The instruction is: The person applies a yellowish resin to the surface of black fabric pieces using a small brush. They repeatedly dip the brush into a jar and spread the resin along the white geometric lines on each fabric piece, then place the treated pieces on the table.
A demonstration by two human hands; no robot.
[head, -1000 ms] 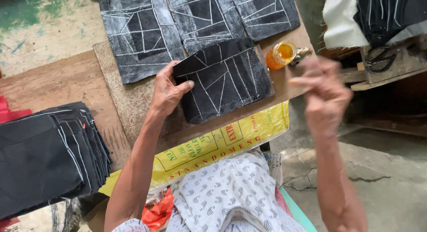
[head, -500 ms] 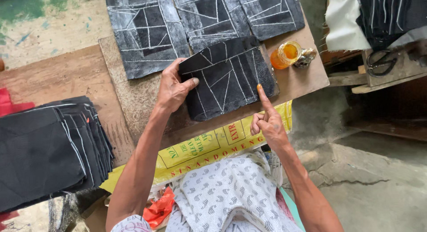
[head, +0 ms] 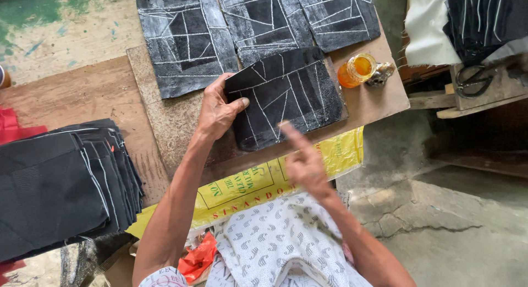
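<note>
Light: even, soft daylight; bright overall.
Shadows: faint, none hard.
Glare: none.
Blur: right hand (head: 306, 165) smeared by motion; left hand (head: 217, 110) sharp.
Edges: slight wide-angle bend.

Fabric panel (head: 286, 97) under the left hand (head: 217, 111): black, white geometric lines. Three panels at 12 o'clock, for example one (head: 184, 42): same pattern. Jar (head: 357, 70) at 1 o'clock: orange. Sack (head: 258, 182): yellow, red lettering. Stack (head: 60, 185) at 9 o'clock: plain black.

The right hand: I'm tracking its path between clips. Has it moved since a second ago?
Yes. The right hand has come down from beside the orange jar and now hovers over the near edge of the black panel, forefinger out.
</note>
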